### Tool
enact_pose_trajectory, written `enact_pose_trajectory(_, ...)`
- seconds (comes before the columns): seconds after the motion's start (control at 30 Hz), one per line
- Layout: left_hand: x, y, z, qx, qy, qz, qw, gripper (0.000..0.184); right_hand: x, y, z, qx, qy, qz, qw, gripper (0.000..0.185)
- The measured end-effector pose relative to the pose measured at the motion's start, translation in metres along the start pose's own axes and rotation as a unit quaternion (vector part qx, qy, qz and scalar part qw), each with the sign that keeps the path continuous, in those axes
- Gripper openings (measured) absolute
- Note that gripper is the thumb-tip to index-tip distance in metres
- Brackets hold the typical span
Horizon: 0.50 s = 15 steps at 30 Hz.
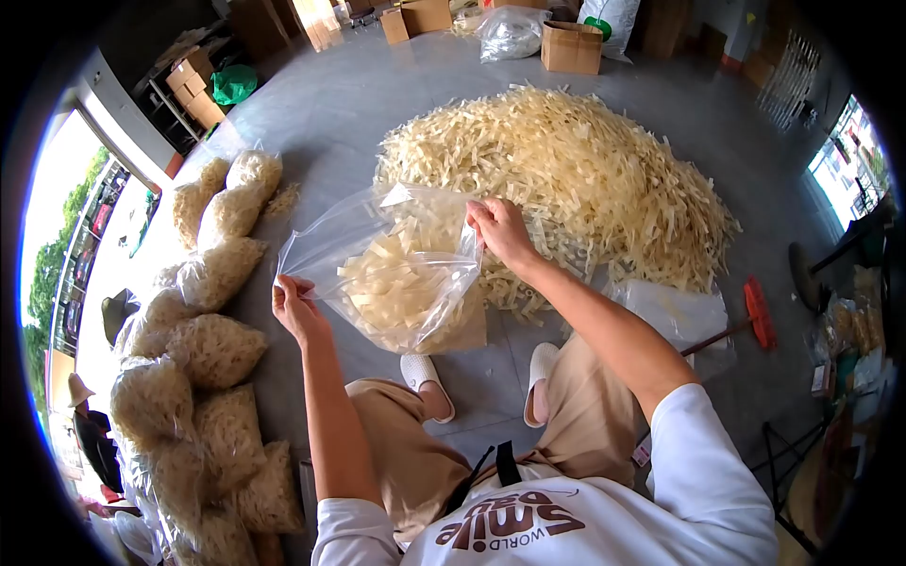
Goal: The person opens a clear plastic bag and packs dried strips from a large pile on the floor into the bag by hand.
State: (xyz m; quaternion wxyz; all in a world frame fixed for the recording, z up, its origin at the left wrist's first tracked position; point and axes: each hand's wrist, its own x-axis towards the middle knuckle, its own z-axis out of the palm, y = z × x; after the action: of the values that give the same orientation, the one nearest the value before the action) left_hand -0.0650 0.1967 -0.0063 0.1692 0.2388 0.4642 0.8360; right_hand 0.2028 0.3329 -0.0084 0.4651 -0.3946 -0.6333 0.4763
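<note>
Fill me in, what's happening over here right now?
A person's left hand and right hand hold a clear plastic bag by its edges, spread between them. It is partly filled with pale strips. A large heap of similar strips lies on the floor ahead, and filled bags are clustered to the left.

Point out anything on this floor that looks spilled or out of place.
A small clump of strips lies loose on the floor beside the filled bags, apart from the main pile, so it looks like a spill.
</note>
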Motion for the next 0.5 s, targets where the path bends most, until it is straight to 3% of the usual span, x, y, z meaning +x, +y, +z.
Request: enact_pose_trajectory(0.5, 0.005, -0.005, -0.021, 0.050, -0.018, -0.015, 0.998, 0.031, -0.005, 0.000, 0.004, -0.031, -0.028, 0.049, 0.998, 0.037)
